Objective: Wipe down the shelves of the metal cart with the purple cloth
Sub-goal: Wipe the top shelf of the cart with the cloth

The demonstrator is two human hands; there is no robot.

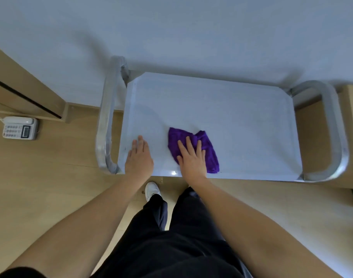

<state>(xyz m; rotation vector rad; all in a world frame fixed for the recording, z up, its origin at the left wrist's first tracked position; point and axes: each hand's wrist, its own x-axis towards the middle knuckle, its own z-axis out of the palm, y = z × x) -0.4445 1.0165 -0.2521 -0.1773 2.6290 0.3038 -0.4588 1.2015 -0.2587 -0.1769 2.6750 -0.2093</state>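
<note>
resting flat on the top shelf (221, 109) of the metal cart (320, 165): purple cloth (208, 149), bunched, lying near the front edge, left of centre.

pressing down on the purple cloth: right hand (191, 159), palm down, fingers spread open and extended over the near-left part of the fabric, not clenching it. covering only part of the cloth; remainder showing beyond the fingertips and to the right.

lying flat on the bare shelf surface, just left of the cloth and apart from it: left hand (139, 157), open, fingers together, holding nothing, sitting near the front-left corner beside the left handle (105, 125).

curving around each short end of the shelf: tubular metal handles, the right handle (332, 117) looping outward.

standing close to a pale wall (171, 27), on a wood-tone floor (51, 187).

sitting on the floor to the left, well apart from the cart: white telephone (20, 128).

showing below the shelf edge: dark trousers (171, 237) and one white shoe (151, 189).
</note>
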